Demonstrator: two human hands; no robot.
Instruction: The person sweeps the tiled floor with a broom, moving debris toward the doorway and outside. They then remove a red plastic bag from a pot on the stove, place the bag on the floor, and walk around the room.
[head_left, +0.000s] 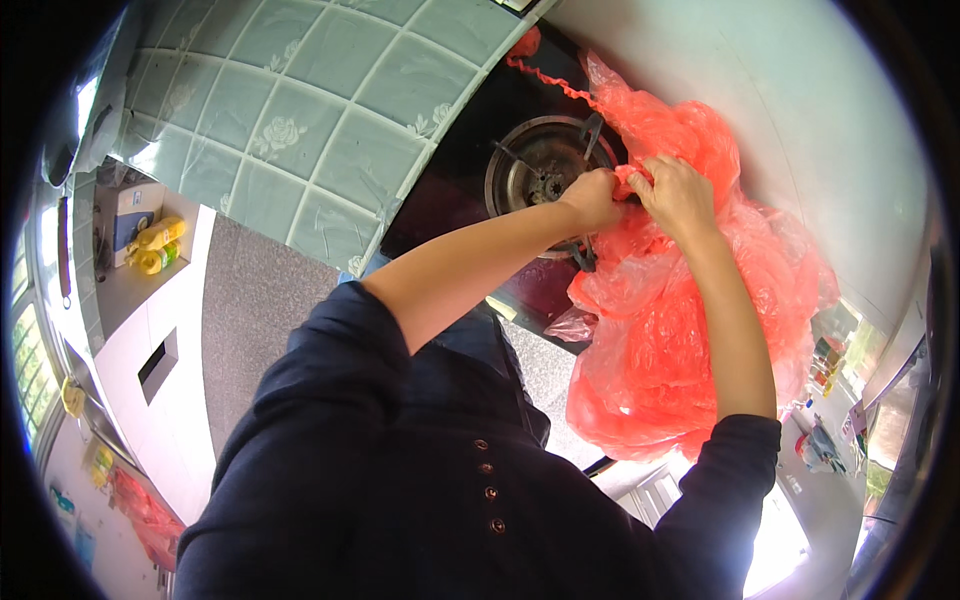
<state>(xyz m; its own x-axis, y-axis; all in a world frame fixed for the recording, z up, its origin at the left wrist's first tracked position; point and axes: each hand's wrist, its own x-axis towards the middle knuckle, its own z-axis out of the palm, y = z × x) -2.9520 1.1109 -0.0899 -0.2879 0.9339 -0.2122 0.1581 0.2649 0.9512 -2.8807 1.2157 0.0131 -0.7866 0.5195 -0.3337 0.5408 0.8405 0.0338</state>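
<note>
Both hands meet over a heap of thin red plastic bags (660, 360). My left hand (596, 201) is closed around a bunched piece of red plastic (624, 180). Pinching the same piece from the other side is my right hand (679, 191), its thumb towards the left hand. The bulk of the heap hangs below and to the right of my hands, crumpled and partly see-through. A tightly twisted red plastic strand (555, 79) runs from the heap to a small red wad (525, 43). How the bunched piece is folded is hidden by my fingers.
Beside my left hand is a gas burner (517, 187) with metal pan supports, set in a dark glass hob (442, 202). Green tiles (322, 112) border the hob, and a pale panel (810, 135) rises beyond the heap. Yellow bottles (157, 244) stand in a niche at far left.
</note>
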